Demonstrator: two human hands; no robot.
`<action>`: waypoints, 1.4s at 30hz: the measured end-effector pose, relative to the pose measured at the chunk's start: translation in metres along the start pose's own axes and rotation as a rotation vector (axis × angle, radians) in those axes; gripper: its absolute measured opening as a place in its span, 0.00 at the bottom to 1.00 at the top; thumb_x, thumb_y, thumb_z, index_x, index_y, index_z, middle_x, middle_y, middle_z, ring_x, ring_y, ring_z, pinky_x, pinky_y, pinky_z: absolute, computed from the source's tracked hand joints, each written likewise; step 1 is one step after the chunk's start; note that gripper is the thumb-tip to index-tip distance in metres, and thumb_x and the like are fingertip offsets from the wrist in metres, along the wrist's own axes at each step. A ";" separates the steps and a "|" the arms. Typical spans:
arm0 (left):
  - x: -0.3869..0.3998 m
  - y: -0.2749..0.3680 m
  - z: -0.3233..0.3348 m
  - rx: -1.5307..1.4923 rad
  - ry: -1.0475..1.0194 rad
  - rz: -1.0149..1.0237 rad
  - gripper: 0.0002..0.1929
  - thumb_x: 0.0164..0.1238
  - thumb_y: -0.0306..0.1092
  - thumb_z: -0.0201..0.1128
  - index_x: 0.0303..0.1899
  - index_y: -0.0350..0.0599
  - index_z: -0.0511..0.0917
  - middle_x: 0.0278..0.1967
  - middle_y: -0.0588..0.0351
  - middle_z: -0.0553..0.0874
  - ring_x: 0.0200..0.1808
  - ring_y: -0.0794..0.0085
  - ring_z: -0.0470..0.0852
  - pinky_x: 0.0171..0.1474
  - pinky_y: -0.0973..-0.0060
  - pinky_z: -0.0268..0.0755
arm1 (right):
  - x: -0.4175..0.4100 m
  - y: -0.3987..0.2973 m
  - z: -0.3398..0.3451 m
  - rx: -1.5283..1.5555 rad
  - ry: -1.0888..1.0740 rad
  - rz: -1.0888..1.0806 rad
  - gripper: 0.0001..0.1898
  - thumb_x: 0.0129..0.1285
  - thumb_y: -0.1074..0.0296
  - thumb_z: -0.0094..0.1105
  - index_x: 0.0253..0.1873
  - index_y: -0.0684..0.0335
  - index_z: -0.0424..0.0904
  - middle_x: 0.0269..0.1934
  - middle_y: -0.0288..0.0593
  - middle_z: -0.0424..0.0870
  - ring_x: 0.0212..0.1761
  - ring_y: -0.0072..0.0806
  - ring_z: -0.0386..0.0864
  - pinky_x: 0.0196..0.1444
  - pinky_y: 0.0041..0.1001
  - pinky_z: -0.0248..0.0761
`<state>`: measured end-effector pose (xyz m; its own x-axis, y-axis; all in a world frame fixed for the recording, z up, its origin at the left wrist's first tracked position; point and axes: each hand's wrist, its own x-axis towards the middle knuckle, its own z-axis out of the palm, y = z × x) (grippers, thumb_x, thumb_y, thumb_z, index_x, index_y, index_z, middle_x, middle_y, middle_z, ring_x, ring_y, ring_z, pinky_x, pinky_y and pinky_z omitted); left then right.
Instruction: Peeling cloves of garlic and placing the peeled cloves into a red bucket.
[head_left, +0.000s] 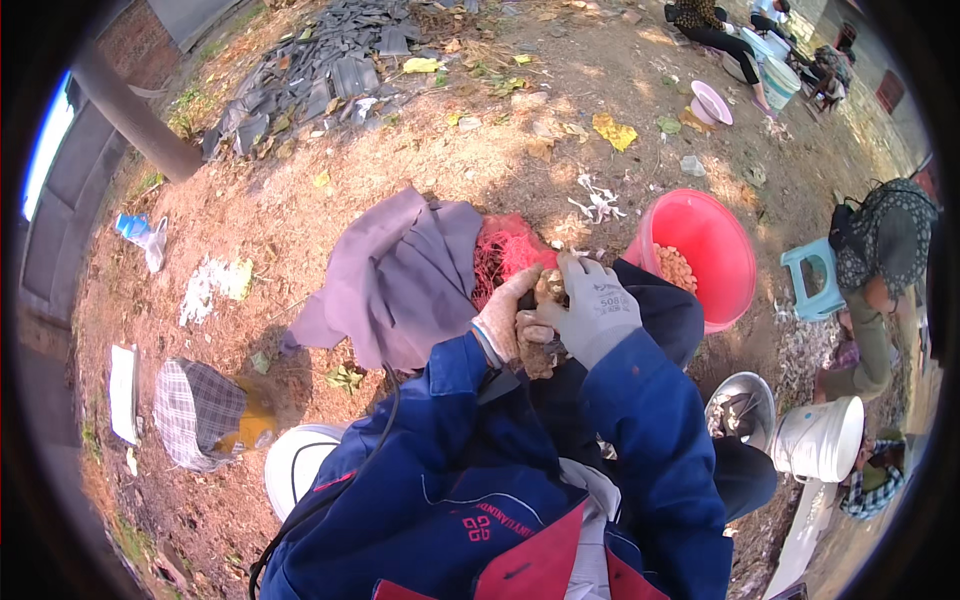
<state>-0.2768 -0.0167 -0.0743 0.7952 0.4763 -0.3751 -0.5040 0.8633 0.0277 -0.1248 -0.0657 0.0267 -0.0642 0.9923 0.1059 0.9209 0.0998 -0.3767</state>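
My left hand (504, 311), in a soiled light glove, is closed around a lumpy brown clump (537, 352); its exact kind is unclear. My right hand (600, 307), in a grey coated work glove, grips the upper part of the same clump, its fingers touching those of the left. Just beyond the hands lies a red mesh bag (514, 244), partly covered by a greyish-purple cloth (405, 270). At the right, beside my knee, a pink-red bucket (731, 262) leans over with small tan pieces (675, 268) inside.
A metal basin (763, 390) and a white bucket (821, 439) stand at the lower right. A blue plastic stool (817, 281) is beside a seated person (889, 232). Several people sit farther off. A checked cloth-covered container (187, 412) stands left; dark tile pieces (352, 75) lie ahead.
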 end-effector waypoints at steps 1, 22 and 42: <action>0.002 0.002 0.000 -0.004 -0.003 0.003 0.21 0.84 0.58 0.52 0.47 0.51 0.81 0.22 0.67 0.73 0.14 0.85 0.60 0.17 0.81 0.53 | 0.013 0.005 0.013 -0.004 -0.002 -0.004 0.24 0.65 0.51 0.67 0.60 0.57 0.77 0.52 0.49 0.84 0.58 0.48 0.82 0.56 0.44 0.78; -0.058 -0.058 0.025 1.052 0.489 0.333 0.25 0.79 0.52 0.64 0.58 0.36 0.79 0.31 0.61 0.82 0.22 0.82 0.75 0.24 0.81 0.69 | -0.043 0.099 -0.073 2.076 0.111 0.088 0.32 0.77 0.57 0.59 0.79 0.64 0.62 0.74 0.58 0.72 0.72 0.47 0.78 0.60 0.35 0.85; 0.121 -0.118 0.210 2.221 -0.691 0.298 0.28 0.76 0.38 0.63 0.72 0.37 0.68 0.51 0.36 0.87 0.55 0.47 0.89 0.55 0.60 0.81 | -0.148 0.218 -0.082 1.769 0.365 0.186 0.34 0.75 0.62 0.63 0.80 0.63 0.62 0.70 0.50 0.77 0.73 0.43 0.76 0.69 0.41 0.78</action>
<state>-0.0499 -0.0261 0.0720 0.9893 0.1312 0.0646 0.0354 -0.6431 0.7650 0.1171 -0.1967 0.0046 0.2828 0.9585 0.0356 -0.5592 0.1949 -0.8058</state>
